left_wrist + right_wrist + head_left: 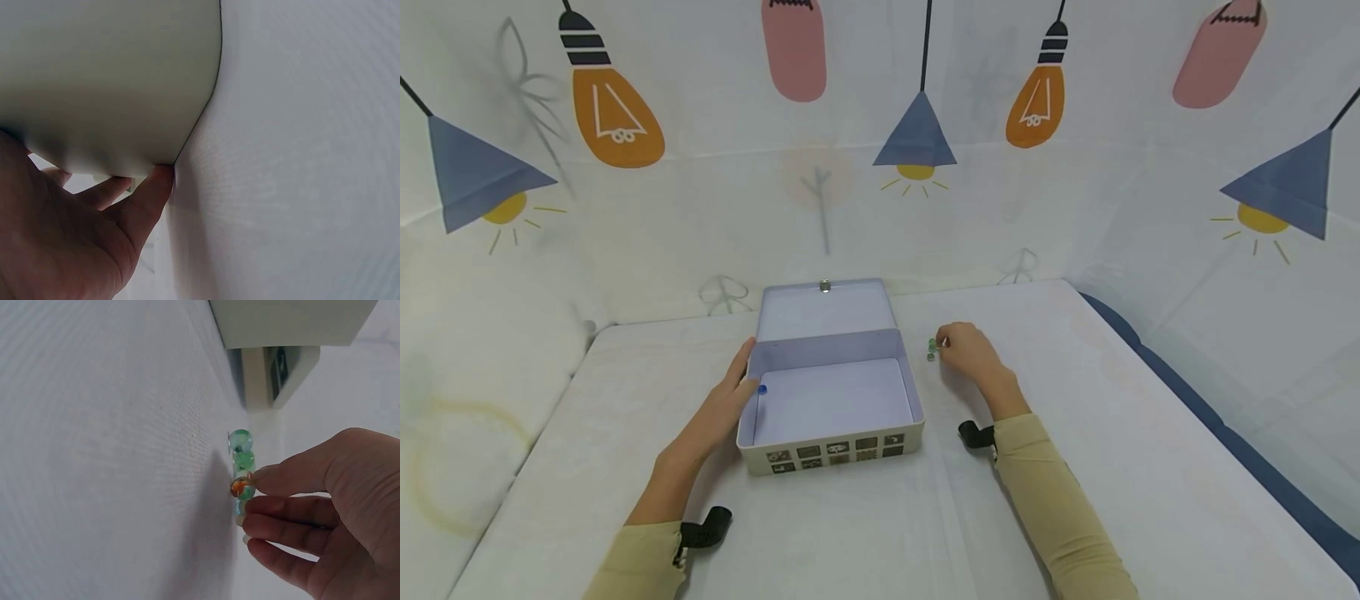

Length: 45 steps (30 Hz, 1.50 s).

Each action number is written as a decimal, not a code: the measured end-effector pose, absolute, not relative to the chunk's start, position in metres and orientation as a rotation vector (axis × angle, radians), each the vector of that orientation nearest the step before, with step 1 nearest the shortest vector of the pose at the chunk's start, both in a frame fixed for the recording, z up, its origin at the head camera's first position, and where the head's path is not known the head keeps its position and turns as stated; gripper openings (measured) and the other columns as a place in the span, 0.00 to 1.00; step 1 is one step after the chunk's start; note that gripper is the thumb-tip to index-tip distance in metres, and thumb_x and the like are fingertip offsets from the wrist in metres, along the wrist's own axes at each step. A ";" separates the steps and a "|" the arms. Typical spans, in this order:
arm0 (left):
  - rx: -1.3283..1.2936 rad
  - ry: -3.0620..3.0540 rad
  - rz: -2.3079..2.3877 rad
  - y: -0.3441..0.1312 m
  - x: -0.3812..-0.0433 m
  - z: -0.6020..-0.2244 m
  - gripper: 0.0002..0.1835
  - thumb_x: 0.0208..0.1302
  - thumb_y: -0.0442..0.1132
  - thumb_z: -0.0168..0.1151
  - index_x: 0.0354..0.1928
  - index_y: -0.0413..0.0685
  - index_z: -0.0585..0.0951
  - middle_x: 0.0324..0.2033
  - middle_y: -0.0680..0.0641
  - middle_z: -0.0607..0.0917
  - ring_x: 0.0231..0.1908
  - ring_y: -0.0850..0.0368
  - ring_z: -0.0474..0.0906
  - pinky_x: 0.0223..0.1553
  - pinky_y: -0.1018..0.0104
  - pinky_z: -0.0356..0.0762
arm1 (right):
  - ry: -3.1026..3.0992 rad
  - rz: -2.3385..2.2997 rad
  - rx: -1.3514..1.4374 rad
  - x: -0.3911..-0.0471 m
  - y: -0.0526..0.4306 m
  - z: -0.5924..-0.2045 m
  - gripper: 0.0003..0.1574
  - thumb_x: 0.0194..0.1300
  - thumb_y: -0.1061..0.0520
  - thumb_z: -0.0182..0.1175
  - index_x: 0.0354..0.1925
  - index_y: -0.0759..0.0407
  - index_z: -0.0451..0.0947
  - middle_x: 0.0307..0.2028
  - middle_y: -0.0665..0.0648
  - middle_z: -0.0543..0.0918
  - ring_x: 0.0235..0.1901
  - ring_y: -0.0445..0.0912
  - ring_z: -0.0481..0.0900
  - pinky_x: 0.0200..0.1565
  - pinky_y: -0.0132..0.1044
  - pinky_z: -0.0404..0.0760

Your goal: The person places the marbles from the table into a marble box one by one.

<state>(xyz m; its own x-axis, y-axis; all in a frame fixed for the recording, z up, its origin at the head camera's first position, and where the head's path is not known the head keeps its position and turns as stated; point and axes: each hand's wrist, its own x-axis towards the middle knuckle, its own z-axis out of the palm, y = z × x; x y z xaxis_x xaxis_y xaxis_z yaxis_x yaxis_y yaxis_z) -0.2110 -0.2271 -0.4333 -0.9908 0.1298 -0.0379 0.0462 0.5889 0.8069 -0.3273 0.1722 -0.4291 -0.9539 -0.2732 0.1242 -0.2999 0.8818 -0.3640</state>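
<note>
An open tin box point(835, 404) with a hinged lid point(827, 310) stands in the middle of the table. My left hand point(724, 408) holds its left wall, thumb over the rim and fingers along the outside. Just inside, beside that thumb, is a small blue ball point(762, 389). To the right of the box, my right hand point(972, 354) is at a short row of glass marbles point(242, 450), clear with green swirls. In the right wrist view its thumb and forefinger pinch a marble with orange in it point(239, 486), close to the table.
A white cloth point(865, 533) covers the table. Behind and at both sides hangs white fabric printed with lamps and bulbs point(917, 137). Dark blue material point(1187, 400) runs along the right edge. Each wrist wears a black camera mount point(976, 434).
</note>
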 end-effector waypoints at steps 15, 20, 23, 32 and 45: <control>0.142 2.710 1.373 -0.228 -0.209 -0.431 0.36 0.76 0.49 0.35 0.77 0.77 0.31 0.80 0.49 0.38 0.79 0.39 0.35 0.74 0.31 0.39 | -3.027 0.539 0.488 -0.324 0.170 -0.426 0.12 0.60 0.68 0.53 0.36 0.65 0.84 0.39 0.63 0.87 0.38 0.53 0.81 0.45 0.48 0.82; 0.140 2.705 1.375 -0.227 -0.209 -0.431 0.37 0.76 0.48 0.36 0.78 0.75 0.32 0.80 0.49 0.38 0.79 0.38 0.35 0.74 0.31 0.38 | -3.010 0.558 0.492 -0.321 0.170 -0.421 0.12 0.62 0.67 0.54 0.38 0.65 0.85 0.40 0.63 0.87 0.40 0.54 0.82 0.46 0.48 0.82; 0.141 2.709 1.371 -0.227 -0.209 -0.431 0.37 0.76 0.48 0.36 0.78 0.74 0.32 0.80 0.49 0.38 0.79 0.38 0.35 0.74 0.31 0.38 | -2.971 0.574 0.522 -0.319 0.170 -0.416 0.12 0.62 0.66 0.55 0.40 0.66 0.85 0.40 0.64 0.87 0.39 0.54 0.82 0.45 0.49 0.82; 0.153 2.708 1.377 -0.228 -0.208 -0.430 0.37 0.76 0.48 0.35 0.78 0.74 0.32 0.80 0.49 0.38 0.79 0.39 0.35 0.74 0.31 0.39 | -2.879 0.648 0.599 -0.311 0.162 -0.399 0.12 0.62 0.66 0.57 0.41 0.66 0.85 0.36 0.61 0.84 0.36 0.51 0.78 0.40 0.45 0.80; 0.151 2.710 1.369 -0.228 -0.207 -0.429 0.37 0.76 0.47 0.35 0.78 0.74 0.32 0.80 0.49 0.38 0.79 0.39 0.35 0.74 0.31 0.38 | -2.802 0.633 0.846 -0.283 0.136 -0.367 0.09 0.64 0.67 0.57 0.40 0.63 0.84 0.36 0.57 0.84 0.36 0.48 0.79 0.40 0.41 0.81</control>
